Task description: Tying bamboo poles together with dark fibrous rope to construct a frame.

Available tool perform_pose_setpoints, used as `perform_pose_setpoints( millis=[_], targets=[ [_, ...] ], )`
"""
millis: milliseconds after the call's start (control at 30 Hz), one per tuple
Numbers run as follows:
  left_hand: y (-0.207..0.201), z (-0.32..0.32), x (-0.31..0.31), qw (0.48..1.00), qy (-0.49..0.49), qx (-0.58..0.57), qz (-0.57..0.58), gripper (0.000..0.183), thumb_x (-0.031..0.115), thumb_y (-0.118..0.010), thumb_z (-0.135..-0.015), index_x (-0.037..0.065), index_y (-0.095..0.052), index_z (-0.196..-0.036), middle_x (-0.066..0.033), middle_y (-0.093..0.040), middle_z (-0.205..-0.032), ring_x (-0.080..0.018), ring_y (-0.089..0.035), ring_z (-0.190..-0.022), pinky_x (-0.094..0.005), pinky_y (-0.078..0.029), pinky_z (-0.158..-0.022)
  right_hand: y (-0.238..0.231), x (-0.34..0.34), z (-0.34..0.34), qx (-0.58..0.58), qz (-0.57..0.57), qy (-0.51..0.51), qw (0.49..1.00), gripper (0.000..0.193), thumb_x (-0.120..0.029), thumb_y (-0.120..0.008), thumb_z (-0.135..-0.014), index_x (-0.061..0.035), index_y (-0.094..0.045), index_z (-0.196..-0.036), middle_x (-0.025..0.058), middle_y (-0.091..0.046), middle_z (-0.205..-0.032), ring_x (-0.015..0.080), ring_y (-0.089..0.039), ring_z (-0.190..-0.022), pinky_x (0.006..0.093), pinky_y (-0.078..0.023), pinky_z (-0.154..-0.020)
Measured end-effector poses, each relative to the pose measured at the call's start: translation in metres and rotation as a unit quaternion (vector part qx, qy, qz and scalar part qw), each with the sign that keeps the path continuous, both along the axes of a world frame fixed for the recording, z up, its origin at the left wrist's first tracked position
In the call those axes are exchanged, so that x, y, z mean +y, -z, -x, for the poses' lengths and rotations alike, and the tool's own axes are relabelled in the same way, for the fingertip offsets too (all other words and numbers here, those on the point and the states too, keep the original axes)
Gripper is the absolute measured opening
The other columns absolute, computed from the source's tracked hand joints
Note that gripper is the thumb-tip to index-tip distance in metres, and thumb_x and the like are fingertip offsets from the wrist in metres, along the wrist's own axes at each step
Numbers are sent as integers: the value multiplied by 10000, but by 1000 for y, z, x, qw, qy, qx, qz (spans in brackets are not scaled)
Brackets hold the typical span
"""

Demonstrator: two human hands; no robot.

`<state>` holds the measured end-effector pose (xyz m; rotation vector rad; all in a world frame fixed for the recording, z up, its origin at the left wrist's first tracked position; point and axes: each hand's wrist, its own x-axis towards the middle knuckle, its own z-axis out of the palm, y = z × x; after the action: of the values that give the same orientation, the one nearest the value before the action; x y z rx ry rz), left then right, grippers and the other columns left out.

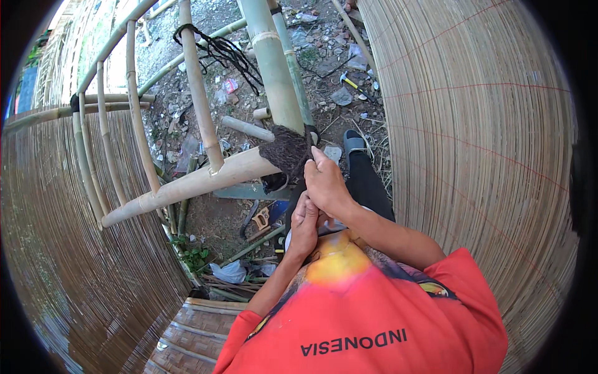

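Note:
A thick upright bamboo pole (272, 68) meets a slanting bamboo rail (193, 184) at a joint wrapped in dark fibre rope (283, 149). My right hand (326, 182) is closed beside this lashing, on rope coming off its right side, with the thumb pointing up toward the wrap. Just below and touching it, my left hand (304, 225) is closed too; what lies inside its fingers is hidden. More loose dark rope (227, 53) hangs from a thinner bamboo bar (198, 87) of the frame.
Woven bamboo walls stand at right (467, 143) and left (81, 274). On the littered ground are a hammer (356, 85), a handsaw (263, 217), a short bamboo piece (248, 128) and a plastic bag (229, 272). A slatted bamboo surface (190, 330) is at lower left.

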<state>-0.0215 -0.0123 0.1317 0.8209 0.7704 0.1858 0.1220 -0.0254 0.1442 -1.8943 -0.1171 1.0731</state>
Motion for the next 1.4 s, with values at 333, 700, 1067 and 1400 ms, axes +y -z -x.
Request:
perform_pose_setpoints(
  millis=[333, 700, 1067, 1400],
  targets=[
    [-9, 27, 23, 947, 61, 196, -249, 307, 253, -526, -1111, -1, -694, -1155, 6, -645, -875, -31, -518, -779, -231, -420, -674, -32, -23, 0, -81, 75, -237, 965, 502, -180, -562, -1018, 8, -508, -1480, 286, -702, -1096, 422, -695, -1027, 514, -541, -907],
    [29, 43, 46, 913, 103, 203, -339, 306, 226, -545, -1099, -4, -669, -1257, -56, -718, -1041, -121, -619, -997, -271, -492, -901, 40, -6, -62, -66, -97, -132, 984, 616, -284, -794, -912, -38, -588, -1437, 226, -653, -1361, 345, -654, -1247, 415, -522, -1041],
    [71, 48, 82, 920, 41, 152, -360, 226, 205, -640, -1042, 21, -705, -1155, -87, -702, -846, -141, -611, -772, -297, -504, -724, 47, 12, -69, -27, -12, -157, 987, 828, -279, -922, -762, 85, -554, -1409, 266, -673, -1311, 325, -669, -1227, 399, -533, -1048],
    [109, 40, 62, 948, 23, 121, -293, 227, 215, -640, -1043, -2, -708, -1049, -59, -711, -940, -136, -633, -896, -298, -499, -809, 38, 26, -77, 0, 18, -180, 983, 754, -247, -915, -782, 99, -571, -1357, 254, -654, -1329, 326, -675, -1183, 406, -549, -1018]
  ],
)
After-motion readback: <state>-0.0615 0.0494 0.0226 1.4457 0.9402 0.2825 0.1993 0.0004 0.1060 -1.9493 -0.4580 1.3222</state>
